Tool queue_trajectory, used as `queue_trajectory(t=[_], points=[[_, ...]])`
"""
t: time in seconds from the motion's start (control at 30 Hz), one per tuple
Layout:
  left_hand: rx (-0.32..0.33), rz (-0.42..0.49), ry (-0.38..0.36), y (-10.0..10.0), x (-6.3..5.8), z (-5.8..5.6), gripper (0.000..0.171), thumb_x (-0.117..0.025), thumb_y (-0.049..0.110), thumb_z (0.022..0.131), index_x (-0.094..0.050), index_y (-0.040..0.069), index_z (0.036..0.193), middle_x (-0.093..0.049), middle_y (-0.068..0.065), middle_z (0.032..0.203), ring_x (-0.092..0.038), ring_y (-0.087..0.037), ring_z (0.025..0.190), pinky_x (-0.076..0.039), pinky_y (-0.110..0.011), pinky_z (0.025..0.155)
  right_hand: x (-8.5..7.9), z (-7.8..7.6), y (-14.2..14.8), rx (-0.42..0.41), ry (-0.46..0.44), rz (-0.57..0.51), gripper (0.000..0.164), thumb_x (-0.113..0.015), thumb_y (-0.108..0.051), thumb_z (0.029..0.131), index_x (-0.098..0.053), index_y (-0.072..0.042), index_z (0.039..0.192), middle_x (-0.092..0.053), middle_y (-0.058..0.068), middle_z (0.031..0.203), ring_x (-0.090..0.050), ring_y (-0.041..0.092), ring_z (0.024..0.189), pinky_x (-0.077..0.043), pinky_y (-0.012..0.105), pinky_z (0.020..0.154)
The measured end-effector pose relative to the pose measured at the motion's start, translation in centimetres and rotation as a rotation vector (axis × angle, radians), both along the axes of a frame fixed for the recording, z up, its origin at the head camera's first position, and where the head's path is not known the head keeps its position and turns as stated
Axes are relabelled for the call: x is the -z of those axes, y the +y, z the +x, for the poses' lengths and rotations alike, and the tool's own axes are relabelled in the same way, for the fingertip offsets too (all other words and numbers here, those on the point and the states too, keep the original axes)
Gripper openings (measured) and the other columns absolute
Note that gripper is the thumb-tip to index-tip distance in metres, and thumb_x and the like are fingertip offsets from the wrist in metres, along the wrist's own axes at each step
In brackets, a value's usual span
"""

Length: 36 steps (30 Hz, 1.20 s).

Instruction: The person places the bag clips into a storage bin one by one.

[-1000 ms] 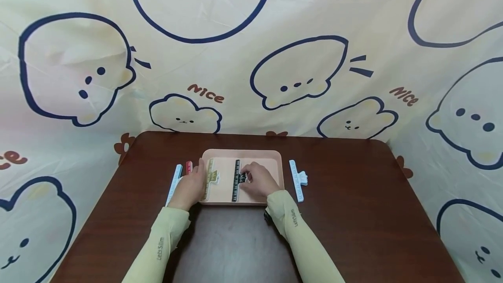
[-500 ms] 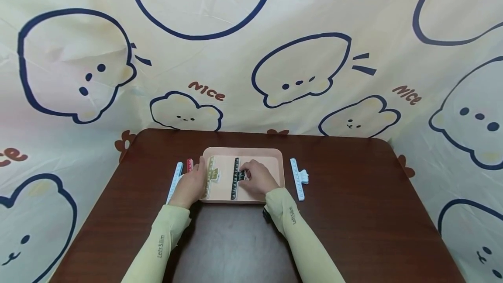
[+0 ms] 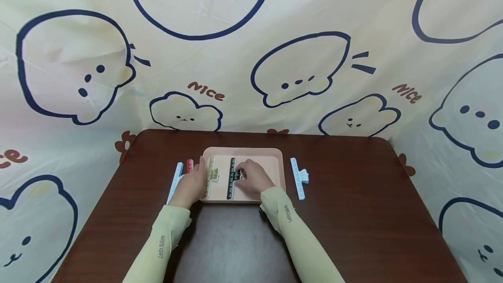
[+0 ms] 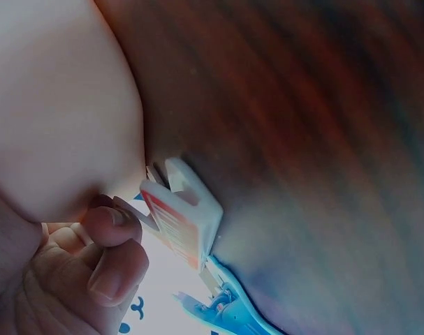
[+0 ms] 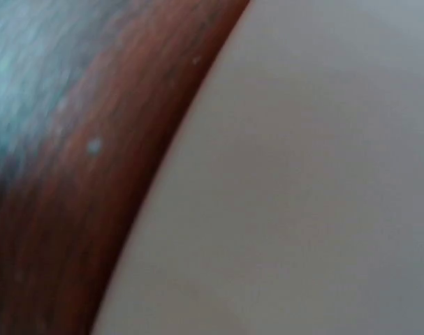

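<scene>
Blk ruler-edged clip (image 3: 230, 179) in pinch of R hand (image 3: 253, 178), smooth pink tray (image 3: 276, 168) below; L hand (image 3: 190, 187) at its side, grip unclear.

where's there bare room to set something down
Widest: the wooden table, right of the right-side blue ruler clip. More table lies bare between the sleeves, nearer than the tray. Crowded: left of the tray, around the left hand, red ruler clip and left-side blue ruler clip; inside it, around the olive ruler clip, black ruler clip and right hand.

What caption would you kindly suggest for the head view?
Right hand pinches a black clip in a pink tray while the left hand is at its left edge.
</scene>
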<state>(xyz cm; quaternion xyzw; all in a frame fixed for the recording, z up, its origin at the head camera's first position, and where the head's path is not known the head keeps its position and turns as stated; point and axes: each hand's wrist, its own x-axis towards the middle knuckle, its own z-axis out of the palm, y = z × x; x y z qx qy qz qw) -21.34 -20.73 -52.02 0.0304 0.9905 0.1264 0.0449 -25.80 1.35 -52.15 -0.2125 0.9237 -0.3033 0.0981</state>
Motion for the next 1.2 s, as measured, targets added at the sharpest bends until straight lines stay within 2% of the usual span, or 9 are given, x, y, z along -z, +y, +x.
queue_trajectory(t=[0.27, 0.53, 0.77, 1.2], points=[[-0.001, 0.013, 0.001, 0.1, 0.1, 0.0, 0.063, -0.045, 0.011, 0.108, -0.017, -0.010, 0.160, -0.054, -0.034, 0.141, -0.069, -0.041, 0.099, -0.056, -0.056, 0.096, 0.4, -0.1, -0.5, 0.000, 0.015, -0.006, 0.035, -0.082, -0.018, 0.086, -0.075, -0.009, 0.119, -0.057, 0.001, 0.090, -0.052, 0.014, 0.080, -0.046, 0.028, 0.074], [-0.013, 0.017, -0.012, 0.3, 0.3, 0.0, 0.066, -0.050, 0.010, 0.106, -0.017, -0.009, 0.160, -0.054, -0.033, 0.141, -0.068, -0.038, 0.095, -0.057, -0.055, 0.096, 0.7, -0.2, -1.0, 0.006, 0.016, -0.004, 0.037, -0.083, -0.019, 0.087, -0.075, -0.009, 0.121, -0.058, 0.001, 0.092, -0.052, 0.013, 0.081, -0.047, 0.027, 0.075], [-0.019, 0.018, -0.013, 0.3, 0.0, 0.1, 0.064, -0.047, 0.014, 0.108, -0.016, -0.009, 0.160, -0.052, -0.033, 0.144, -0.068, -0.042, 0.106, -0.055, -0.057, 0.099, 1.1, -0.3, -1.5, 0.000, 0.038, -0.012, 0.039, -0.082, -0.021, 0.087, -0.074, -0.009, 0.123, -0.055, 0.000, 0.088, -0.049, 0.012, 0.077, -0.043, 0.025, 0.071], [-0.021, 0.029, -0.017, 0.1, 0.2, 0.1, 0.063, -0.042, 0.018, 0.110, -0.015, -0.008, 0.161, -0.050, -0.034, 0.147, -0.067, -0.044, 0.111, -0.054, -0.058, 0.101, 1.0, 0.1, -1.8, 0.005, 0.032, -0.028, 0.038, -0.082, -0.022, 0.087, -0.074, -0.010, 0.123, -0.056, 0.000, 0.092, -0.051, 0.012, 0.080, -0.045, 0.025, 0.072]])
